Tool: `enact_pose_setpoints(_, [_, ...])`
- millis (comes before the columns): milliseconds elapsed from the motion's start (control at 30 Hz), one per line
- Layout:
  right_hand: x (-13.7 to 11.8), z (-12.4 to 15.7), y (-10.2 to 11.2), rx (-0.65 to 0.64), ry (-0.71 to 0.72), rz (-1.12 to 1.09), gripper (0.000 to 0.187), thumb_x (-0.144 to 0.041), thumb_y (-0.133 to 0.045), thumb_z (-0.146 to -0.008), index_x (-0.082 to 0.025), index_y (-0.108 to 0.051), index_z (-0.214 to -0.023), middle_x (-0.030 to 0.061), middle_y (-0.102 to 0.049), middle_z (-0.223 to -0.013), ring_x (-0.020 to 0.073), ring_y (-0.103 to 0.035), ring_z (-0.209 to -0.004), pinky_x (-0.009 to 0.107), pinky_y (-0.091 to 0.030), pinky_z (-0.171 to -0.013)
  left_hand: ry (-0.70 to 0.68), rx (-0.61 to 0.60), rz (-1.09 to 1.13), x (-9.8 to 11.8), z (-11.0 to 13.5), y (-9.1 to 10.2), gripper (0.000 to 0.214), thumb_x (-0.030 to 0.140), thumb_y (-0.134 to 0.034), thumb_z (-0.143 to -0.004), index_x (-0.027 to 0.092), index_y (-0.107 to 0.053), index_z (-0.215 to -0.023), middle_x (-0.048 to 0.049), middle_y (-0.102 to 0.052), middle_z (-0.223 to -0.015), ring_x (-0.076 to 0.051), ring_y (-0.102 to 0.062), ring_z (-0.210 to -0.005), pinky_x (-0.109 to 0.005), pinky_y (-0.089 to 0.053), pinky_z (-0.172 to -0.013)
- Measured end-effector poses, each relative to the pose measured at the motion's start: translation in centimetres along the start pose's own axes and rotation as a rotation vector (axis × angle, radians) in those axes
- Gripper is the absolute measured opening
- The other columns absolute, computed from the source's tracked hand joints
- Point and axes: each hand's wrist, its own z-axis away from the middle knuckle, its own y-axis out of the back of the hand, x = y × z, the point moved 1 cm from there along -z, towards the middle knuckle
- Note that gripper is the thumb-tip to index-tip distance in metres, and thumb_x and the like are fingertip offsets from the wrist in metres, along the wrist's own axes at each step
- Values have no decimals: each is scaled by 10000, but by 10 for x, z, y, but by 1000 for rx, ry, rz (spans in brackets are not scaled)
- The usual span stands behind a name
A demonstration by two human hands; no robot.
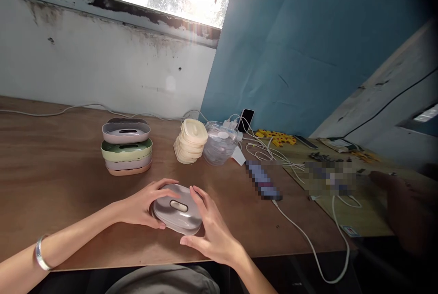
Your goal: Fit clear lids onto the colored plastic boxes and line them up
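A pale grey oval soap-box-like container (178, 212) with a slot in its lid lies on the wooden table (51, 180) right in front of me. My left hand (142, 207) wraps its left end, fingers curled around it. My right hand (210, 228) cups its right end, fingers against the side. Both hands grip the container together.
A stack of coloured oval containers (127, 148) stands behind, with cream lids (190, 141) and clear plastic parts (221, 143) to its right. White cables (308, 239), a phone (246, 120), yellow pieces (277, 138) and another person's hand (407, 207) are at the right.
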Motion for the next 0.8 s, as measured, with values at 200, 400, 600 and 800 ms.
enact_pose_setpoints(200, [14, -39, 55, 554, -15, 118, 465, -327, -559, -858, -173, -462, -1286, 131, -506, -1271, 234, -455, -1218, 410, -361, -1055, 52, -24, -16, -4, 0, -1, 566, 330, -775, -659, 308, -574, -1187, -76, -276, -1466, -358, -380, -1263, -495, -320, -1049])
enact_pose_setpoints(400, [49, -101, 124, 695, -144, 631, 341, -234, -562, -820, -114, -626, -1133, 176, -562, -1232, 353, -407, -1213, 519, -341, -997, 54, -43, -46, -1, 0, 0, 547, 338, -754, -680, 297, -560, -1189, -74, -263, -1465, -338, -402, -1242, -480, -348, -1031])
enact_pose_setpoints(600, [66, -125, 134, 630, -166, 755, 191, -191, -529, -831, -150, -708, -779, 146, -626, -1153, 377, -398, -1224, 533, -325, -973, 87, -80, -72, 0, 0, 1, 538, 345, -747, -694, 314, -537, -1188, -52, -242, -1468, -315, -404, -1244, -451, -359, -1029])
enact_pose_setpoints(800, [66, -128, 135, 718, -133, 734, 175, -160, -451, -885, -141, -624, -879, 136, -634, -1058, 309, -452, -1120, 462, -369, -918, 51, -81, -94, -4, 1, 2, 563, 359, -725, -719, 307, -503, -1234, -72, -232, -1471, -324, -399, -1251, -462, -352, -1034])
